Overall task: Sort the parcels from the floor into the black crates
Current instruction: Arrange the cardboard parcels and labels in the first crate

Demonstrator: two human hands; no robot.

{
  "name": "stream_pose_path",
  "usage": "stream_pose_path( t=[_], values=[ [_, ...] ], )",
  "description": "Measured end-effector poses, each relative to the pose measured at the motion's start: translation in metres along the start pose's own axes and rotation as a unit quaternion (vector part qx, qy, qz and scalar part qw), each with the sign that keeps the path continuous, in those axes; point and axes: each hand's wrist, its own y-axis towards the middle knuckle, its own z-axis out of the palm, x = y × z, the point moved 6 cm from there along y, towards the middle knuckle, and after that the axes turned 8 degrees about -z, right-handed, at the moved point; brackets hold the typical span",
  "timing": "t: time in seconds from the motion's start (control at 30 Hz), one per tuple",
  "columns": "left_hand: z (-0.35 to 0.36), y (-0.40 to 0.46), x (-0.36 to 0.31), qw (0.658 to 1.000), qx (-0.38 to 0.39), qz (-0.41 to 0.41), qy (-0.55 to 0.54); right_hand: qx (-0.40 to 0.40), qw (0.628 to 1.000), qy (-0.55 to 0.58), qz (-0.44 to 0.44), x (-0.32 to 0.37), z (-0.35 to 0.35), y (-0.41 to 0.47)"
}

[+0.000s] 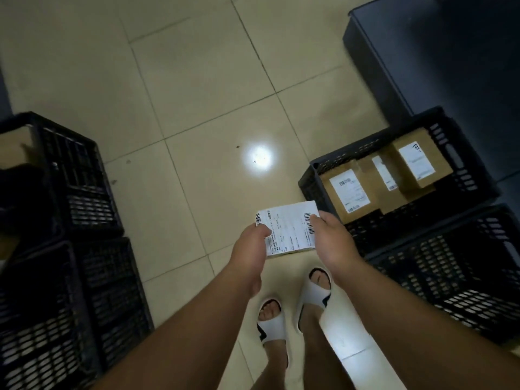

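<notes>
I hold a small white parcel [289, 230] with a printed barcode label in both hands, above the tiled floor in front of my feet. My left hand [250, 246] pinches its left edge with thumb on top. My right hand [334, 237] grips its right edge. To the right stands a black crate [461, 153] with three brown cardboard parcels [349, 190] inside, each bearing a white label. A second black crate [450, 277] sits nearer on the right. Two more black crates stand on the left, a far one [73, 170] and a near one [70, 305].
A dark cabinet or box [422, 52] stands at the back right. Beige floor tiles [197, 94] stretch ahead between the crate rows, with a bright light reflection in the middle. My feet in white slippers [312, 294] are below the parcel.
</notes>
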Motion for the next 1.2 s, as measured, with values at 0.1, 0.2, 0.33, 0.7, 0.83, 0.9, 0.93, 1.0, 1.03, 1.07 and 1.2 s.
stream_pose_path(
  t=[0.1, 0.2, 0.33, 0.7, 0.83, 0.9, 0.93, 1.0, 1.03, 1.07, 1.2],
  values=[
    [0.002, 0.006, -0.023, 1.0, 0.002, -0.003, 0.0, 0.016, 1.0, 0.003, 0.003, 0.014, 0.005, 0.022],
    [0.008, 0.016, -0.05, 1.0, 0.0, 0.0, 0.001, 0.007, 1.0, 0.015, 0.014, 0.027, 0.005, 0.05],
    [0.019, 0.028, -0.093, 1.0, -0.018, 0.001, 0.007, -0.003, 1.0, 0.008, 0.014, 0.047, 0.001, 0.086],
    [0.064, 0.061, -0.19, 0.998, 0.004, 0.001, 0.062, -0.014, 0.998, 0.033, 0.054, 0.097, -0.028, 0.154],
    [0.091, 0.087, -0.222, 0.989, 0.036, 0.008, 0.141, -0.057, 0.993, 0.06, 0.089, 0.097, -0.041, 0.178],
    [0.106, 0.1, -0.238, 0.981, 0.049, 0.021, 0.188, -0.084, 0.988, 0.078, 0.103, 0.096, -0.047, 0.186],
    [0.111, 0.106, -0.245, 0.977, 0.051, 0.025, 0.204, -0.097, 0.985, 0.084, 0.111, 0.096, -0.049, 0.189],
    [0.122, 0.112, -0.254, 0.97, 0.058, 0.02, 0.237, -0.127, 0.977, 0.115, 0.126, 0.092, -0.053, 0.192],
    [0.128, 0.114, -0.256, 0.966, 0.061, 0.012, 0.253, -0.146, 0.97, 0.142, 0.132, 0.09, -0.056, 0.192],
    [0.134, 0.115, -0.259, 0.962, 0.063, 0.007, 0.265, -0.162, 0.963, 0.167, 0.138, 0.087, -0.059, 0.192],
    [0.171, 0.114, -0.264, 0.949, 0.084, 0.012, 0.305, -0.202, 0.935, 0.253, 0.141, 0.072, -0.08, 0.183]
  ],
)
